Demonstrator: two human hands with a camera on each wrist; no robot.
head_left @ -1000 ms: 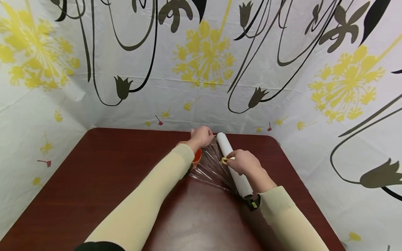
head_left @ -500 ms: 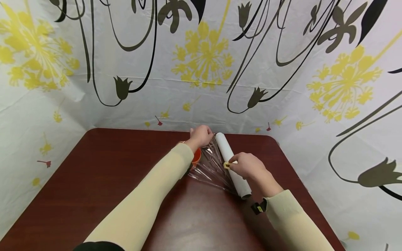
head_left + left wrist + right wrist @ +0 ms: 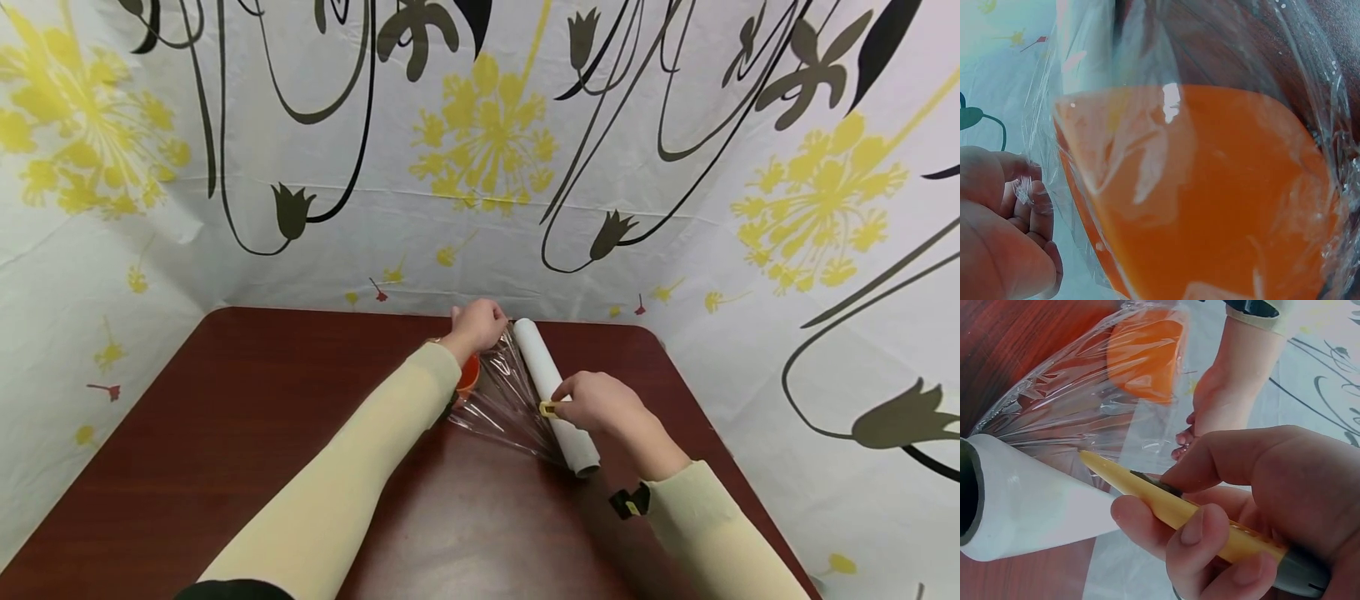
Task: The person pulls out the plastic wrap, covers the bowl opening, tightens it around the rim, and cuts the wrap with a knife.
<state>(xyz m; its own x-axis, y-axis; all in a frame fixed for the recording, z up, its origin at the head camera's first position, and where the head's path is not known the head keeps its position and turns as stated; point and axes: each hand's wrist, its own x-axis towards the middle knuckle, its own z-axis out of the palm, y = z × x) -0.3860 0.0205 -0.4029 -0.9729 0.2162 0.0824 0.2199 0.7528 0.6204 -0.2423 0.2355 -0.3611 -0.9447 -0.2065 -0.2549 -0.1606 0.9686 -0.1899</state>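
Observation:
A roll of plastic wrap (image 3: pixel 536 354) lies on the table, its film (image 3: pixel 504 417) stretched leftward over an orange bowl (image 3: pixel 469 374). At the far edge, my left hand (image 3: pixel 478 324) pinches the film's edge; the left wrist view shows the bunched wrap between thumb and fingers, with the bowl (image 3: pixel 1229 181) under clear folds beside it. My right hand (image 3: pixel 602 403) grips a yellow utility knife (image 3: pixel 1166 509) above the roll. In the right wrist view my thumb is by its dark slider, and the knife's tip is over the film beside the roll (image 3: pixel 1041 500). Whether the blade is out cannot be seen.
The dark red-brown table (image 3: pixel 300 400) has a rounded far edge against a patterned cloth backdrop (image 3: pixel 337 267). My left sleeve (image 3: pixel 352 458) crosses the table and partly hides the bowl.
My right hand with the utility knife has moved along the roll toward its near end and slightly right. The left hand stays in place with the film.

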